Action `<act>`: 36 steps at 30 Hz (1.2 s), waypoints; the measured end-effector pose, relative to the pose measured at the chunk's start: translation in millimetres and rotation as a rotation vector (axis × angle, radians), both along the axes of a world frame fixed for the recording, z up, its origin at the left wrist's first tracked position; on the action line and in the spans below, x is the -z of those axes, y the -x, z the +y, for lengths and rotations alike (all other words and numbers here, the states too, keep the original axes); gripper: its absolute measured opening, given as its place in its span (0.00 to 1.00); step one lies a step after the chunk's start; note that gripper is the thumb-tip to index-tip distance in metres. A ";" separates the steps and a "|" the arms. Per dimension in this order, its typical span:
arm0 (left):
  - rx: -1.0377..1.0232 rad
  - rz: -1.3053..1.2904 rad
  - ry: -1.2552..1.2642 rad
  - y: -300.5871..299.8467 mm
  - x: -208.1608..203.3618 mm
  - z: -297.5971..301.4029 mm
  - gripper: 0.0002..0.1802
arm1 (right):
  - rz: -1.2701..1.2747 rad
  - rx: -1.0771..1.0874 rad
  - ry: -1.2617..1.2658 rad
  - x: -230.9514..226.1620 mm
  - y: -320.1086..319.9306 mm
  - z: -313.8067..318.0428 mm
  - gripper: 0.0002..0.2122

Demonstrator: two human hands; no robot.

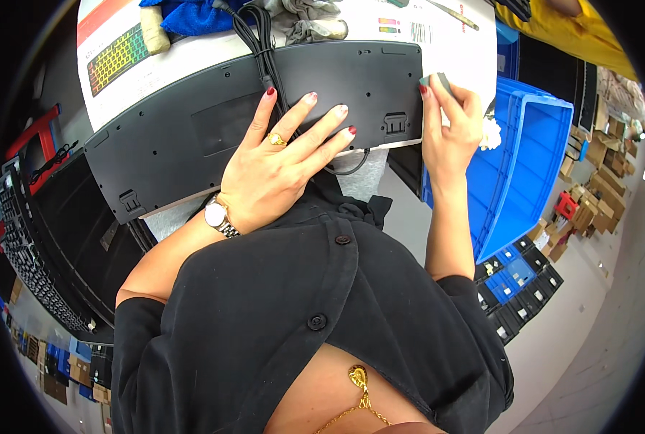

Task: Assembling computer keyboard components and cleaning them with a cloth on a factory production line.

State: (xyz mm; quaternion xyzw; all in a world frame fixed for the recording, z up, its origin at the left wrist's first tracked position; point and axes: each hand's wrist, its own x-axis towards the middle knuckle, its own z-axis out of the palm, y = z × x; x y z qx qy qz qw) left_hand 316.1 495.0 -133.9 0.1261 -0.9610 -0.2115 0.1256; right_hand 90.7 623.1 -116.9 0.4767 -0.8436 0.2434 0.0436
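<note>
A black keyboard (171, 108) lies face down across the white printed cardboard box in front of me, its underside and folded feet showing. My left hand (272, 170) rests spread on the underside, fingers apart and pointing away from me. Under and beyond its fingertips runs the keyboard's bundled black cable (263, 54), bound with a tie. At the right end of the keyboard, my right hand (453, 134) pinches a small dark grey-green block (444, 84) between thumb and fingers, close to the keyboard's edge. The block's kind is not clear.
Blue cloth (192, 18) and grey fabric (312, 22) lie at the far side of the white box (113, 101), with a thin pointed tool (454, 16) farther right. A blue crate (528, 166) stands to the right. Several keyboards (37, 253) are at the left. Someone's yellow sleeve (583, 32) shows far right.
</note>
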 end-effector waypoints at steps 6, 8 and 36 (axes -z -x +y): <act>-0.007 -0.007 0.015 3.1 0.6 -4.3 0.26 | -0.007 0.019 0.005 2.8 1.7 -7.7 0.10; -0.002 -0.026 0.042 1.9 -2.6 -2.8 0.26 | 0.002 0.006 0.012 1.4 3.2 -12.5 0.10; -0.011 0.005 0.006 0.6 2.7 -0.4 0.26 | 0.057 -0.050 0.006 4.1 -2.6 4.1 0.11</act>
